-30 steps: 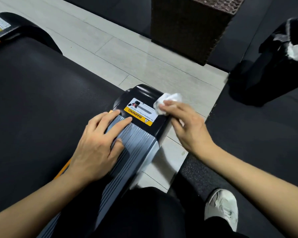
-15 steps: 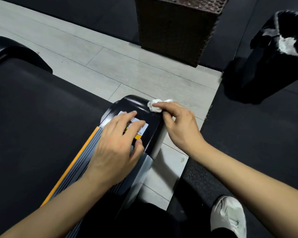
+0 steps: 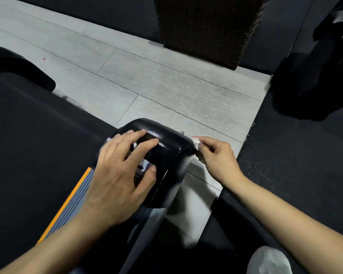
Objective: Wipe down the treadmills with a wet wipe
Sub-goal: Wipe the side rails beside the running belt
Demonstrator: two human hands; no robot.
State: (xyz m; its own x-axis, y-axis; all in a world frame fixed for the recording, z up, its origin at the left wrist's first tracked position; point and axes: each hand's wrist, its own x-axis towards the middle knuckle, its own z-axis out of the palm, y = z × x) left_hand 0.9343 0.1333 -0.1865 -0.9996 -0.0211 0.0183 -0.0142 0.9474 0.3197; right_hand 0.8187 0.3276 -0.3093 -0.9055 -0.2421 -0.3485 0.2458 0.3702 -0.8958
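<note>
Item 1: treadmill (image 3: 38, 139). It lies low on the floor, its dark belt filling the left of the view. A glossy black end cap (image 3: 166, 143) closes its near right corner, and behind the cap runs a grey ribbed side rail (image 3: 75, 204) with an orange stripe along its inner edge. A second black end cap (image 3: 18, 70) shows at far left.

Item 2: my left hand (image 3: 119, 175). It rests palm down on top of the near end cap, fingers spread and nearly straight, tips toward the cap's far edge, thumb on the cap's right side. It grips nothing.

Item 3: wet wipe (image 3: 196, 142). White and crumpled small, it sits at the right edge of the end cap, touching it; most of it is hidden by my fingers.

Item 4: my right hand (image 3: 216, 157). Its fingers are curled and pinch the wipe against the cap's right edge.

Item 5: floor (image 3: 147, 76). Pale grey tiles with thin joints run between the treadmill and a black rubber mat (image 3: 295, 165) on the right.

Item 6: dark woven basket (image 3: 206, 26). It stands on the tiles at top centre.

Item 7: black bag (image 3: 325, 66). It slumps on the mat at upper right, details too dark to tell.

Item 8: white shoe (image 3: 269, 262). It shows at the bottom right edge, blurred.
</note>
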